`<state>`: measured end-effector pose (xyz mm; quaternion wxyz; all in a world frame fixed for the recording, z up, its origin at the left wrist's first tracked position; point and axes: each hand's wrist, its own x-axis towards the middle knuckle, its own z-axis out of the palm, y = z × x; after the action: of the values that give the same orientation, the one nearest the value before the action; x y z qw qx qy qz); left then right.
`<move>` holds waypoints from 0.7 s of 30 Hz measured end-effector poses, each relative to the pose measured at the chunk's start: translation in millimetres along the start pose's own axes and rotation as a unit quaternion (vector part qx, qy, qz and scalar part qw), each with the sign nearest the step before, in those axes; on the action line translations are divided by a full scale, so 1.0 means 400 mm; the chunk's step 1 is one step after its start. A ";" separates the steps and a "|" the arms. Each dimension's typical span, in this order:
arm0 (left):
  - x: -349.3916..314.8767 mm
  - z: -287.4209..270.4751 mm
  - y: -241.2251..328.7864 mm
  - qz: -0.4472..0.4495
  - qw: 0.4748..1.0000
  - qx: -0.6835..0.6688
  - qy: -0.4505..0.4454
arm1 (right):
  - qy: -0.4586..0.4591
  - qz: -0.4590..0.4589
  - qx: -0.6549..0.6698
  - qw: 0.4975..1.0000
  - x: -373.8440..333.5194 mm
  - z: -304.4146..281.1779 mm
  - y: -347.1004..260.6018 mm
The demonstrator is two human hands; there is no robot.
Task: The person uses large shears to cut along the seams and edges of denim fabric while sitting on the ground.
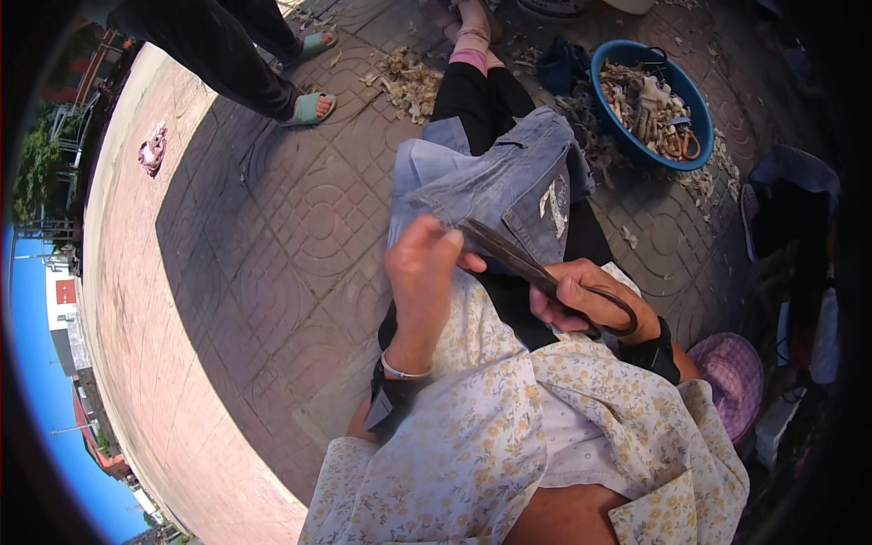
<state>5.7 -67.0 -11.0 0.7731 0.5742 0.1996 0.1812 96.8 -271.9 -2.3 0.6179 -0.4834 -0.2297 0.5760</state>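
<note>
My right hand (581, 292) grips a pair of dark metal scissors (518, 259) by the looped handles. The blades point up and left, toward my left hand (422, 263), and look close together. My left hand is closed in a pinch just beside the blade tips; whatever sits between thumb and finger is too small to make out. Across my legs lies a faded blue denim garment (509, 173), with a seamed patch and a pale frayed strip on its right side. The left fingers are at its near edge.
A blue basin (677, 165) holds pale scraps, a glove and orange-handled scissors. Scraps (409, 84) lie heaped on the paving. Another person in dark trousers (222, 59) and green sandals stands at upper left. A purple hat (729, 381) is at my right.
</note>
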 end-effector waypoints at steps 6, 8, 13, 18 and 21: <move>-0.016 0.020 0.004 -0.027 0.997 0.054 -0.053 | 0.053 -0.082 -0.041 0.994 0.028 0.016 0.024; -0.055 0.045 -0.037 -0.050 0.986 0.091 -0.128 | 0.116 -0.101 -0.012 0.988 0.045 0.021 0.013; 0.006 0.009 0.010 -0.043 0.995 -0.094 -0.005 | 0.103 -0.110 -0.044 0.988 0.026 0.007 -0.007; 0.016 -0.003 0.007 -0.044 0.992 -0.119 0.006 | 0.029 -0.048 -0.042 0.998 0.019 0.001 -0.010; 0.017 -0.010 -0.004 -0.046 0.992 -0.119 0.008 | 0.028 -0.023 -0.052 0.998 0.015 0.011 -0.014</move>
<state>9.7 -60.6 -14.4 0.8418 0.4670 0.2089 0.1721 97.4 -264.2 2.8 0.6110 -0.5256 -0.2530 0.5353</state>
